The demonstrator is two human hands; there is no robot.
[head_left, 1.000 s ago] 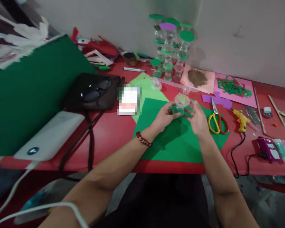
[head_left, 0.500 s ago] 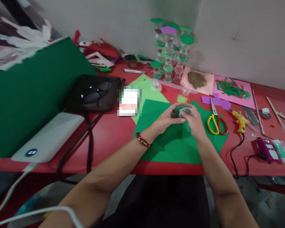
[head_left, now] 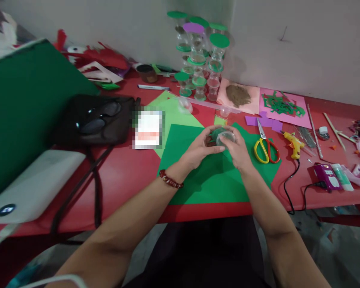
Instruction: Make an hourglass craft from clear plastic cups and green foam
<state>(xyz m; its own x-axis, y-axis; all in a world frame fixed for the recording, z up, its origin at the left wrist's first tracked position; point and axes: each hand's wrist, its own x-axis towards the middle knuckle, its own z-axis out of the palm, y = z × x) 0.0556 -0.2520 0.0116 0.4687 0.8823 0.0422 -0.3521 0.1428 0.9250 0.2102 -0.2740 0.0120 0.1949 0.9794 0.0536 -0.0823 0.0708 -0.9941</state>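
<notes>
Both hands are closed around a clear plastic cup with a round rim, held on its side above the green paper sheet. My left hand wraps its left side, where something green shows by the fingers. From the right, my right hand grips the cup with the thumb at its mouth. Fingers hide much of the cup. Yellow-and-red scissors lie to the right of my right hand. Behind stand stacked clear cups topped with green and purple discs.
A yellow glue gun with a black cord lies right of the scissors. Brown grains and green paper shreds sit on pink sheets. On the left are a blurred-out phone, a black bag and a white power bank.
The camera has turned slightly right, so the table's things sit further left in view. Both hands keep hold of the cup, with little change in grip.
</notes>
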